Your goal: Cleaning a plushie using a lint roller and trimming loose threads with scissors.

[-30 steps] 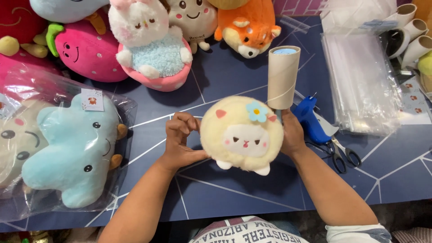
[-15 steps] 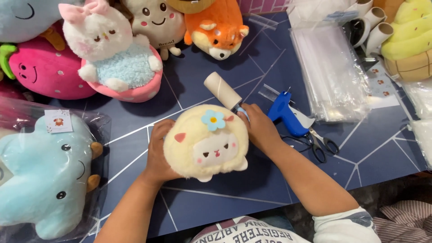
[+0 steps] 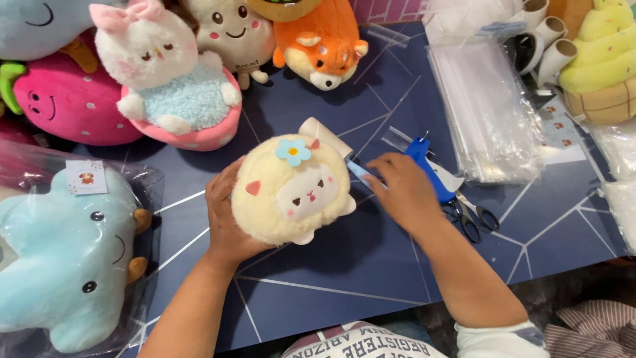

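A round, fluffy yellow sheep toy (image 3: 291,192) sits in the middle of the dark blue surface (image 3: 344,278). It has a small blue flower on its head and a white face. The left hand (image 3: 228,215) curls open around its side and cups the soft fur. The right hand (image 3: 401,192) lies flat beside the toy, fingers spread over the handle of a lint roller (image 3: 328,138). I cannot tell if it grips the handle. The toy hides most of the white roller. Just to the right lie a blue tool (image 3: 427,166) and black scissors (image 3: 474,217), then a stack of shiny clear bags (image 3: 487,113). A light blue plush in a crinkly bag (image 3: 66,258) is cut off at the left edge. More soft toys crowd the top.
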